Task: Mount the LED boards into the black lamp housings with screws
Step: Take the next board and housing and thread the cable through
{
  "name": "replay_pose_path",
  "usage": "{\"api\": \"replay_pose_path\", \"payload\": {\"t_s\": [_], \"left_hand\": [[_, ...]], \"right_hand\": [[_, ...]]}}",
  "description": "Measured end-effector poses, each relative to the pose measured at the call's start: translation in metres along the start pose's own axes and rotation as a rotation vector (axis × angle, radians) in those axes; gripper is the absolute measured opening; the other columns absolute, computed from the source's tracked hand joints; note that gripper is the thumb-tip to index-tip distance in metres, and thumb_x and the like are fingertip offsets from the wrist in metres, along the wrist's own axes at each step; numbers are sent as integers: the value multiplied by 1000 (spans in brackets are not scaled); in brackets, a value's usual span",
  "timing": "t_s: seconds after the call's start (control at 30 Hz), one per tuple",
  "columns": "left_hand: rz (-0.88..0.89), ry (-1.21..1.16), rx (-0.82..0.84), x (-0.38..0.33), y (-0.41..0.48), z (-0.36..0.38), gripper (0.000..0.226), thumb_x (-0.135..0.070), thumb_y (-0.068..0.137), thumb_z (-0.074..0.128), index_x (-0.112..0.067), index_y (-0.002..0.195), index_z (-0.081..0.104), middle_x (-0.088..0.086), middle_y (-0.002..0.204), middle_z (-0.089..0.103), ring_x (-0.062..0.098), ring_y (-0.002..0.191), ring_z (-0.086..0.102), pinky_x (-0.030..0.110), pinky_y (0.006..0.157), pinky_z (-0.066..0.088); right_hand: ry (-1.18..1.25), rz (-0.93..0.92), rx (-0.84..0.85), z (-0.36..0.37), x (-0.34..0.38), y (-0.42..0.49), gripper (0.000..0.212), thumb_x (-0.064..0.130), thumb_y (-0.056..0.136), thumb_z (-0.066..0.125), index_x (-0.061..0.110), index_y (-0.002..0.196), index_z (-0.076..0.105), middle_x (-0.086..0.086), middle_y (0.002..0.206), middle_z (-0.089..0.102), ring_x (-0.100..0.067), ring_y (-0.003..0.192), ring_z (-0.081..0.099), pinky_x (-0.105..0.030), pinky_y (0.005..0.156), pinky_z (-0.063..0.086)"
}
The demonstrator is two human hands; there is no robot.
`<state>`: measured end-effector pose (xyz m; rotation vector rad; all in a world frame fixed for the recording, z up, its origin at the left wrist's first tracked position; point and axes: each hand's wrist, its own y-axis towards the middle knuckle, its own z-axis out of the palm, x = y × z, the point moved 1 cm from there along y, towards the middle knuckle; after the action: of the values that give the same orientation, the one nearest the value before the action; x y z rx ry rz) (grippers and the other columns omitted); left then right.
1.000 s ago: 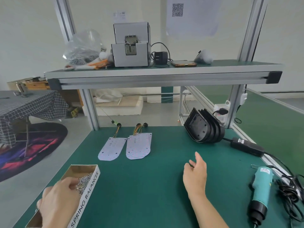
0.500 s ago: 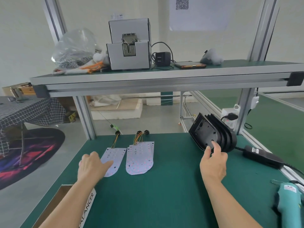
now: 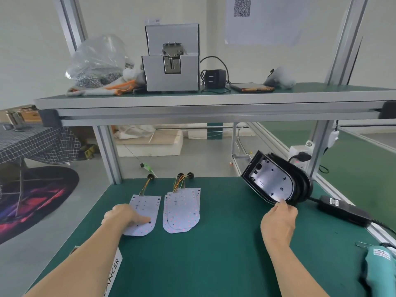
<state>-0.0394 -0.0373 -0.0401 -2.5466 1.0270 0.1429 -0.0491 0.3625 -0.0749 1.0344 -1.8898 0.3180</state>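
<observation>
Several black lamp housings stand on edge in a leaning stack at the back right of the green bench. My right hand grips the lower rim of the front housing, thumb on its edge. A single white LED board with coloured wires lies flat at centre left. My left hand rests on its near half, a fingertip pressing the board. Just right of it lies a small stack of LED boards, untouched.
A teal electric screwdriver lies at the right front edge. A black power adapter and cable run behind the housings. A cardboard screw box sits by my left forearm. The overhead shelf carries a screw feeder.
My left hand left the screw box and moved forward onto the single LED board. My right hand reached forward to the housing stack and took hold of the front housing's rim.
</observation>
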Motion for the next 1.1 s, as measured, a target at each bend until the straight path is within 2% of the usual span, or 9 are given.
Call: {"api": "replay_pose_path", "payload": {"t_s": [0.1, 0.2, 0.27, 0.33, 0.4, 0.57, 0.7, 0.9, 1.1], "left_hand": [[47, -231, -2, 2, 4, 0, 59, -42, 79, 80, -1, 118, 61, 6, 95, 59, 30, 103, 61, 34, 86, 51], [91, -620, 21, 2, 7, -1, 30, -14, 92, 69, 10, 108, 60, 21, 98, 64, 40, 98, 62, 40, 79, 47], [112, -781, 5, 2, 1, -7, 14, -8, 95, 62, 5, 98, 60, 27, 109, 65, 44, 105, 62, 44, 83, 49], [144, -919, 7, 0, -9, -12, 8, -6, 97, 60, 1, 94, 58, 28, 113, 65, 45, 109, 62, 48, 91, 50], [194, -1043, 42, 0, -22, -17, 7, -5, 98, 59, -2, 92, 58, 26, 113, 66, 42, 103, 64, 48, 93, 49], [405, -1348, 206, 7, -63, -29, 5, -9, 99, 59, -6, 102, 62, 15, 104, 71, 26, 84, 68, 39, 77, 52], [572, -1474, 331, 19, -96, -36, 31, -22, 85, 66, -6, 112, 66, 12, 111, 75, 23, 87, 74, 39, 74, 61], [676, -1553, 442, 37, -133, -33, 25, -26, 89, 59, -18, 105, 77, 9, 119, 73, 20, 94, 74, 36, 74, 63], [725, -1543, 507, 48, -162, -24, 29, -17, 88, 54, -15, 105, 77, 11, 118, 73, 21, 93, 75, 37, 73, 63]], "right_hand": [[-41, -29, 21, -3, 5, -2, 38, 6, 101, 42, 5, 138, 51, -15, 129, 44, -33, 83, 51, -42, 78, 47], [-238, -279, 21, -8, 10, -2, 47, -2, 91, 53, 10, 136, 56, -10, 134, 45, -32, 106, 52, -43, 83, 48], [-480, -433, 50, -7, 9, 3, 65, 0, 88, 57, 12, 150, 41, -9, 154, 36, -29, 131, 40, -39, 98, 39], [-700, -461, 94, -7, 7, 10, 81, 11, 91, 56, 15, 159, 12, -2, 163, 20, -23, 144, 24, -34, 105, 32], [-826, -462, 108, -6, 6, 15, 85, 19, 91, 55, 13, 159, 5, 1, 158, 29, -21, 142, 25, -33, 105, 31], [-886, -453, 149, -12, 8, 11, 55, 14, 86, 58, 22, 139, 43, 2, 136, 45, -21, 126, 37, -31, 101, 33], [-743, -509, 120, -19, 1, 1, 43, 2, 85, 57, 20, 124, 57, -2, 124, 51, -25, 112, 44, -33, 93, 37], [-535, -561, -32, -40, -1, -25, 33, -17, 63, 67, 5, 88, 65, -12, 89, 56, -34, 81, 51, -43, 69, 45], [-300, -602, -5, -62, -10, -59, 23, -11, 78, 70, 7, 92, 65, -9, 92, 57, -30, 82, 50, -37, 70, 41]]}}
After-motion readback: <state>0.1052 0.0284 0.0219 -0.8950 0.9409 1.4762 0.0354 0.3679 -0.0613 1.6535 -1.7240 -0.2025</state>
